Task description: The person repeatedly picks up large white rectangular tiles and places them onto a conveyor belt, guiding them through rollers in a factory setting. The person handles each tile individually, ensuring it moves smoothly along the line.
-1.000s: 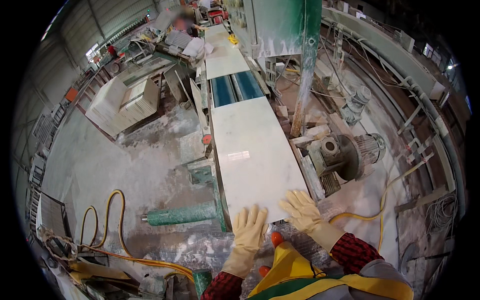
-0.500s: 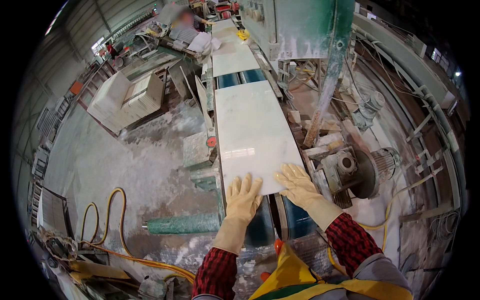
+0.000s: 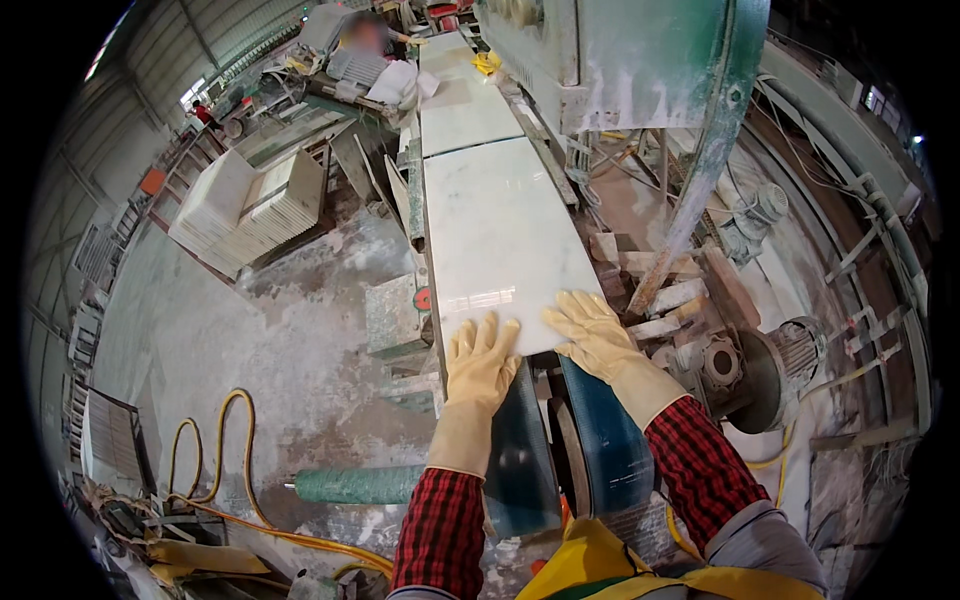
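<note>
A glossy white stone slab (image 3: pixel 510 230) lies flat on the blue belts (image 3: pixel 610 440) of a conveyor running away from me. Both hands wear cream rubber gloves. My left hand (image 3: pixel 480 362) rests with spread fingers on the slab's near left corner. On its near right corner, my right hand (image 3: pixel 590 330) lies flat, fingers stretched and apart. Neither hand is wrapped around anything. The slab's far edge sits close against another pale slab (image 3: pixel 465 110), with only a thin dark line between them.
A green machine housing (image 3: pixel 660 70) stands over the far right side. A motor (image 3: pixel 745 365) sits right of the conveyor. Stacked slabs (image 3: pixel 275 215) stand at left on the floor. A yellow hose (image 3: pixel 245 450) curls at lower left. Another person (image 3: pixel 365 60) is at the far end.
The slab has moved away from me along the conveyor, my hands staying on its near edge. The gap to the slab beyond has narrowed to a line, and more blue belt shows.
</note>
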Action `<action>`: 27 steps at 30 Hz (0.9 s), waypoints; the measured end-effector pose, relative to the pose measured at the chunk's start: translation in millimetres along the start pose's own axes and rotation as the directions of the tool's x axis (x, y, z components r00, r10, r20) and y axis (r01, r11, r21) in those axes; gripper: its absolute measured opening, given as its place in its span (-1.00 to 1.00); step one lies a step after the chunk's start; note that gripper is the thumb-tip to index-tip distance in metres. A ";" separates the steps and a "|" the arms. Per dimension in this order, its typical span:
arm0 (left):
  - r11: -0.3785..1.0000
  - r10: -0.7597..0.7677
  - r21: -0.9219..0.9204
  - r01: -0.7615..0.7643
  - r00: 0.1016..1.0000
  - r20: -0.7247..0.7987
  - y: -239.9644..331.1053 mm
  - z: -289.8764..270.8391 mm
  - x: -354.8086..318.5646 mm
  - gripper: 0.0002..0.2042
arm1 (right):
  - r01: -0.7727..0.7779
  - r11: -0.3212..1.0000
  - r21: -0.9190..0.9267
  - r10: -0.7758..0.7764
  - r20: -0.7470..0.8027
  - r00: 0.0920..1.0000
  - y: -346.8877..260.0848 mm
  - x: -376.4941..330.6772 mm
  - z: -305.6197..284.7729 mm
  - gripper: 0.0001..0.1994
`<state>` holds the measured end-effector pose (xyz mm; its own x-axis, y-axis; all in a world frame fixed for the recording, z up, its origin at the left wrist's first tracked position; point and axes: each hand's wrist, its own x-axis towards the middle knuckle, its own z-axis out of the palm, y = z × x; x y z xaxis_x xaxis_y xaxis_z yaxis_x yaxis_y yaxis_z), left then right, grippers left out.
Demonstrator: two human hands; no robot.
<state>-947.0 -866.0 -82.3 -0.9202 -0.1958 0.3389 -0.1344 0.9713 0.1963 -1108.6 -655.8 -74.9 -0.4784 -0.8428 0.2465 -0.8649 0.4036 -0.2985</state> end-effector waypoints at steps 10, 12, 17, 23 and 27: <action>1.000 -0.010 0.009 0.010 0.999 0.039 -11.0 1.8 28.3 -0.45 | 0.128 0.991 -0.048 -0.134 -0.177 0.975 23.2 25.3 10.0 -0.36; 1.000 -0.008 -0.003 0.009 0.999 0.034 -12.2 3.9 30.8 -0.45 | 0.100 0.995 -0.019 -0.102 -0.120 0.987 22.6 27.4 7.6 -0.34; 1.000 -0.024 0.019 0.022 0.992 0.123 -11.0 3.0 35.3 -0.45 | 0.027 0.999 -0.041 -0.029 -0.036 0.999 28.3 27.4 12.8 -0.32; 0.990 -0.082 0.138 0.028 0.914 0.398 25.8 -18.6 13.4 -0.47 | -0.146 0.974 -0.172 0.154 0.029 0.988 -0.4 4.7 30.4 -0.32; 0.984 0.071 0.147 -0.101 0.978 0.198 57.8 -28.8 -113.3 -0.46 | -0.128 0.987 -0.101 0.128 -0.009 0.992 -62.7 -66.3 27.2 -0.44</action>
<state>-840.0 -791.6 -82.9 -0.9820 -0.0959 0.1627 -0.0933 0.9954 0.0235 -1018.6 -634.9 -97.6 -0.5863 -0.7811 0.2148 -0.8074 0.5421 -0.2327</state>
